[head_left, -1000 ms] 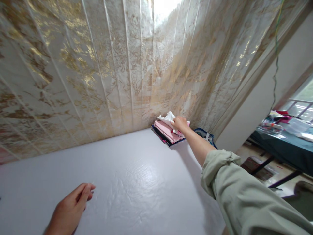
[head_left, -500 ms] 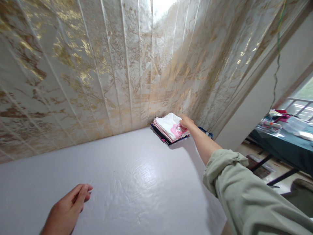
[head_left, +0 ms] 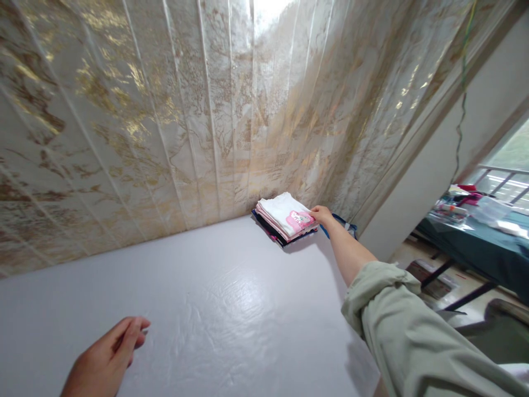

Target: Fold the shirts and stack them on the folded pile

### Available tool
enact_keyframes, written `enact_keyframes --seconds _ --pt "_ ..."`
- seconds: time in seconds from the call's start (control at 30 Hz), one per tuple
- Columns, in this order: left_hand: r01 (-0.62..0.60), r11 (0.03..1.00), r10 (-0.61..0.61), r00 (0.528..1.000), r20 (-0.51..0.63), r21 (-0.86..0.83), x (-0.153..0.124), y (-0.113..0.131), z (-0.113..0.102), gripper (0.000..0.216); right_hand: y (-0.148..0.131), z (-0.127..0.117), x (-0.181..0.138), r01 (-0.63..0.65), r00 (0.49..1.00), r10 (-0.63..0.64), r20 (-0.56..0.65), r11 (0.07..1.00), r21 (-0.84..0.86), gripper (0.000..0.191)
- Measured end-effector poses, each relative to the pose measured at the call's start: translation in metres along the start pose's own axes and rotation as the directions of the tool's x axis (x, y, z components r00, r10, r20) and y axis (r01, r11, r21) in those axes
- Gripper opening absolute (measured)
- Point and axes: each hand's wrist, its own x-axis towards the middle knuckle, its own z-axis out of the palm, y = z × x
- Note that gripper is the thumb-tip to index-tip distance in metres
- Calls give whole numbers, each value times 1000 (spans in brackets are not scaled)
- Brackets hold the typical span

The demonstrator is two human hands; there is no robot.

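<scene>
A neat stack of folded clothes (head_left: 276,238) lies at the far edge of the white table, against the curtain. On top is a folded white shirt (head_left: 281,212) with a pink print; pink, black and dark blue layers show beneath it. At the stack's right edge, my right hand (head_left: 323,215) has its fingers closed on the white shirt's side; the fingertips are partly hidden. My left hand (head_left: 109,353) hovers over the table's near left, fingers curled together with thumb against forefinger, and nothing shows in them.
The glossy white table (head_left: 198,309) stands against a gold-patterned curtain (head_left: 198,110). A blue strap-like item (head_left: 345,223) lies behind my right wrist. To the right, a dark-green-covered table (head_left: 475,237) bears assorted items, and a chair (head_left: 496,331) stands near my sleeve. A cord (head_left: 460,127) hangs down.
My right hand has moved from the top of the stack to its right edge, uncovering more of the pink print. My left hand stays much the same as the view shifts slightly.
</scene>
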Motion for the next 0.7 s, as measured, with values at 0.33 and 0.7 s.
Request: enact_keyframes --seconds 0.33,0.7 --pt "23 1000 -23 1000 -2 22 4 -18 3 51 -12 -11 -9 58 985 -79 -152 988 -142 48" --pt "33 999 -33 999 1 28 -1 1 0 59 -41 21 -27 272 958 -244 150 939 -212 43"
